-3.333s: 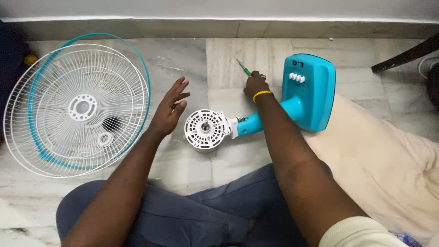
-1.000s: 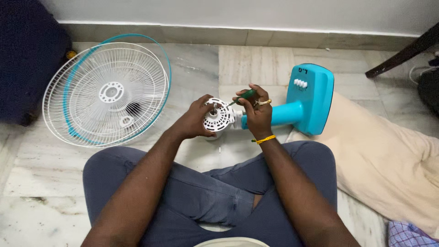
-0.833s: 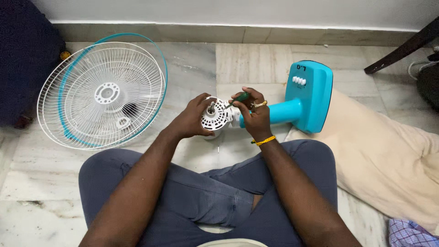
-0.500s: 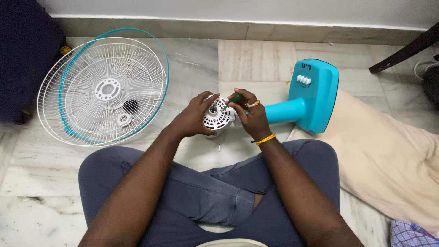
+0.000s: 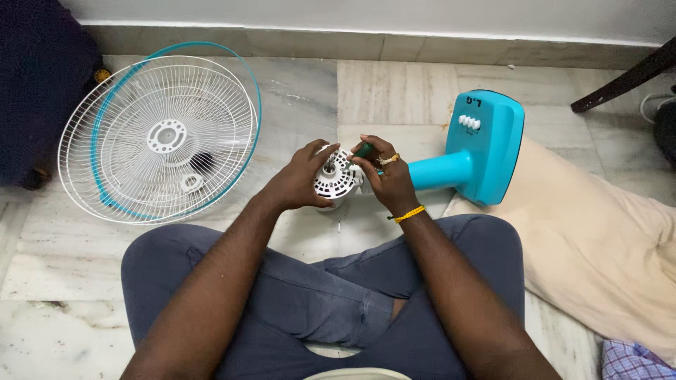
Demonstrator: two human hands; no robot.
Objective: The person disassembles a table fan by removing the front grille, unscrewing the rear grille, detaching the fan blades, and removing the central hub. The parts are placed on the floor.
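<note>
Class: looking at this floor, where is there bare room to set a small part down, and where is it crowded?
Bare floor lies between the fan guards and the blue fan base. Another free patch runs left of the knee, below the guards. It is crowded at the motor, where the left hand and right hand meet.

— What is everything carried by?

— A pale marble floor (image 5: 394, 91), veined in grey, bounded at the top by a low skirting along the wall.

— What is laid directly on it?

— Two white wire fan guards (image 5: 162, 141), one rimmed in turquoise, are stacked at the left. A turquoise fan base (image 5: 493, 144) is laid on its side at the right, partly on a beige cloth (image 5: 598, 239). A dark blue bag (image 5: 35, 77) is set in the left corner.
</note>
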